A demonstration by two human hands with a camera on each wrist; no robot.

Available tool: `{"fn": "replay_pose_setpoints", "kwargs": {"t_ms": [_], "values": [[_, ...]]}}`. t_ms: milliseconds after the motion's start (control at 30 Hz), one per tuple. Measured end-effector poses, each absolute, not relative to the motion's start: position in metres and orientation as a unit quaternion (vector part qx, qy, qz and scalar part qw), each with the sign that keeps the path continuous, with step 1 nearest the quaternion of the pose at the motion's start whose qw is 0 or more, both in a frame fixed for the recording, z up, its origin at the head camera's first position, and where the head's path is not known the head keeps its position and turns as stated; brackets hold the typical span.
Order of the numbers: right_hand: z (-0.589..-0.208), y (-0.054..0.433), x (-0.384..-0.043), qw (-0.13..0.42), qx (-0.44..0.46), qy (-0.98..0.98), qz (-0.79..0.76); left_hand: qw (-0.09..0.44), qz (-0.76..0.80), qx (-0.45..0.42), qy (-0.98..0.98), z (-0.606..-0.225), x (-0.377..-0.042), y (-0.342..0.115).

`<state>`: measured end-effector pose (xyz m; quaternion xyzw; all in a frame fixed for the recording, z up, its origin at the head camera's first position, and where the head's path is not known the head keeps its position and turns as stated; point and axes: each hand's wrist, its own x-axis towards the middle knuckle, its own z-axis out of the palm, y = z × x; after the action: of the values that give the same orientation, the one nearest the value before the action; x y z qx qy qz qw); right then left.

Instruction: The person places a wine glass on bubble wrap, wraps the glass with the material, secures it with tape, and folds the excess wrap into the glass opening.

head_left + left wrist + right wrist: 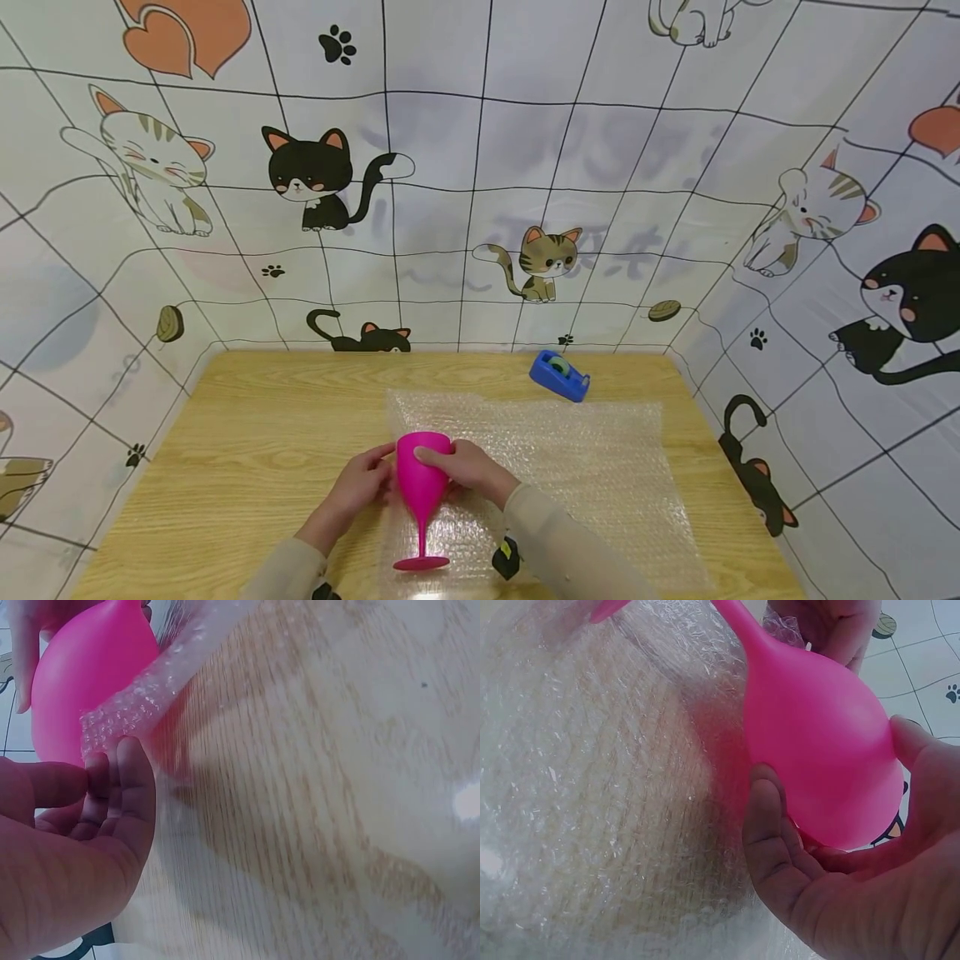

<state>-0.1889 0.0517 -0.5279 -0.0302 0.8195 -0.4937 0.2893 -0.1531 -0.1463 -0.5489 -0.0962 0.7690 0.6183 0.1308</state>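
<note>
A bright pink goblet (423, 475) stands out above a sheet of bubble wrap (570, 467), its foot toward the near side. Thumb and fingers of my right hand (474, 467) grip its bowl; the right wrist view shows this hand (840, 862) curled round the bowl (817, 742). On the goblet's left, my left hand (362, 483) is at the wrap's left edge. Seen from the left wrist, this hand (82, 840) pinches a lifted edge of the bubble wrap (127, 720) beside the bowl (90, 682).
A blue tape dispenser (559, 377) sits at the back, just behind the wrap's far edge. Wooden tabletop (270, 433) shows to the left. A cat-printed cloth (480, 167) rises behind the table and along both sides.
</note>
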Motion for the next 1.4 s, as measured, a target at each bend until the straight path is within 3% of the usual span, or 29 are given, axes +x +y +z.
{"fn": "replay_pose_setpoints", "kwargs": {"t_ms": [1033, 1400], "values": [[-0.534, 0.067, -0.2, 0.306, -0.01, 0.809, -0.502, 0.117, 0.622, -0.072, 0.771, -0.551, -0.155, -0.141], [-0.525, 0.074, -0.203, 0.285, -0.008, 0.835, -0.471, 0.108, 0.621, -0.054, 0.774, -0.547, -0.156, -0.137]]}}
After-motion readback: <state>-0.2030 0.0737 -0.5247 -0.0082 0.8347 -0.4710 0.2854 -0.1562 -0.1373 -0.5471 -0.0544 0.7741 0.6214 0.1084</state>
